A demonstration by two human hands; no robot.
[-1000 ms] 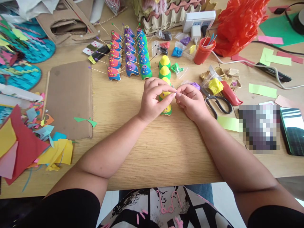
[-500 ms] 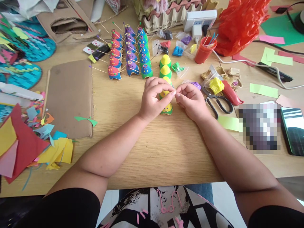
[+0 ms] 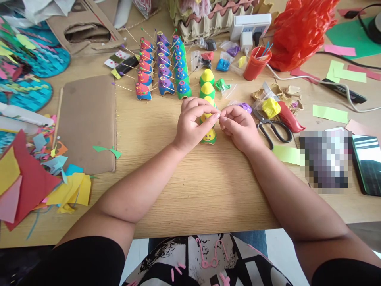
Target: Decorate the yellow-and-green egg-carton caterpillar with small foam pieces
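My left hand (image 3: 195, 124) and my right hand (image 3: 240, 125) meet fingertip to fingertip above a row of yellow and green figures (image 3: 207, 89). Both hands are pinched closed, and whatever lies between the fingertips is too small to make out. The nearest figure (image 3: 209, 136) has a smiling face and shows just below my hands. To the left stand rows of red (image 3: 143, 89), purple (image 3: 166, 84) and blue-green (image 3: 183, 87) figures with thin pins sticking out.
Black-handled scissors (image 3: 281, 132) and a yellow clay lump (image 3: 271, 107) lie right of my right hand. Farther back are a red cup (image 3: 256, 65) and a power strip (image 3: 251, 22). Cardboard (image 3: 86, 123) and paper scraps (image 3: 70, 190) lie left; a phone (image 3: 369, 165) lies right.
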